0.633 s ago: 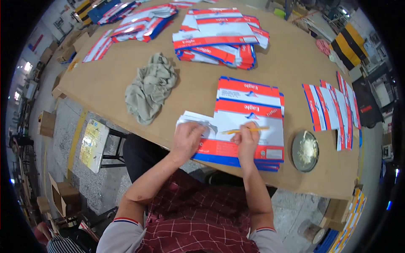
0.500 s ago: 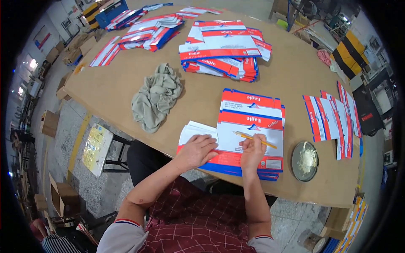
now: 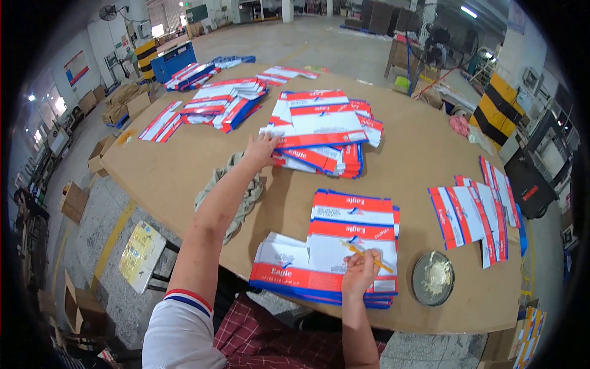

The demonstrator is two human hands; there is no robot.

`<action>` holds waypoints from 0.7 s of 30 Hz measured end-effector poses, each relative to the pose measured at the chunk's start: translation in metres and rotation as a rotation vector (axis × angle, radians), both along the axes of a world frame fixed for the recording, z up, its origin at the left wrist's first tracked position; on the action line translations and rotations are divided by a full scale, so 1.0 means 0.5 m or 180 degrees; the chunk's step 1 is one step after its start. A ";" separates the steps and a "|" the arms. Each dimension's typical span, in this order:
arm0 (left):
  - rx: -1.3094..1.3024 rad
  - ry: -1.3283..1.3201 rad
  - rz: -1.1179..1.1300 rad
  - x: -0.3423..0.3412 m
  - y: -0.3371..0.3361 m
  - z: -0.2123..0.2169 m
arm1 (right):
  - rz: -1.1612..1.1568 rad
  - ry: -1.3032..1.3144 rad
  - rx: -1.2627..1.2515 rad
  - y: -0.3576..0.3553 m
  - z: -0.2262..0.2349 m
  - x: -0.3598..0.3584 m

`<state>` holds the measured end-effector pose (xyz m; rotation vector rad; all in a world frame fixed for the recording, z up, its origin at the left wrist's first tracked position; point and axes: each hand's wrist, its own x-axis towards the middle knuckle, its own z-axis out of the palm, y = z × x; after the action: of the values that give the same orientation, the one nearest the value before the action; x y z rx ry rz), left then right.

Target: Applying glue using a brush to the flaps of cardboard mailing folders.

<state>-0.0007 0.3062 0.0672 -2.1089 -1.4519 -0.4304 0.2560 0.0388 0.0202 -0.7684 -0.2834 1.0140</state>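
On the bench (image 3: 430, 160) before you, the near carton stack (image 3: 326, 264) lay left of the bowl (image 3: 420, 278); the far carton pile (image 3: 326, 127) lay behind this stack, the cloth (image 3: 248, 202) behind and leftward, the side cartons (image 3: 470, 215) beyond the bowl, rightward.

Factory workshop
Stacked flat cartons (image 3: 326, 126) on a big table (image 3: 424, 190), a yellow line (image 3: 113, 246) along the grey floor (image 3: 276, 46), black-and-yellow pillar guards (image 3: 493, 111), open boxes (image 3: 86, 312) at the side, a fan (image 3: 108, 13) and a strip light (image 3: 468, 11) overhead
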 end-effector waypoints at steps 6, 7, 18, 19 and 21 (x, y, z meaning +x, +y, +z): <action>-0.1428 0.1127 -0.0130 0.011 -0.002 0.077 | 0.0109 -0.0058 0.0099 -0.009 0.001 -0.001; -0.1481 0.1138 -0.0142 0.012 -0.028 0.094 | 0.0100 -0.0093 0.0109 -0.009 0.003 -0.001; -0.1501 0.0044 -0.1596 -0.029 -0.594 0.006 | 0.0432 -0.0114 0.0449 -0.039 0.061 -0.026; -0.1901 -0.0142 -0.1492 -0.015 -0.608 -0.011 | 0.0769 -0.0110 0.0183 -0.021 0.010 -0.030; -0.1969 -0.0447 -0.1404 0.002 -0.608 -0.016 | 0.1111 -0.0105 -0.0120 -0.008 -0.013 -0.030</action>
<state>0.0003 0.0023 0.0592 -2.9713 -1.2959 -0.3161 0.2410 0.0345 0.0137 -0.7861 -0.4381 1.3389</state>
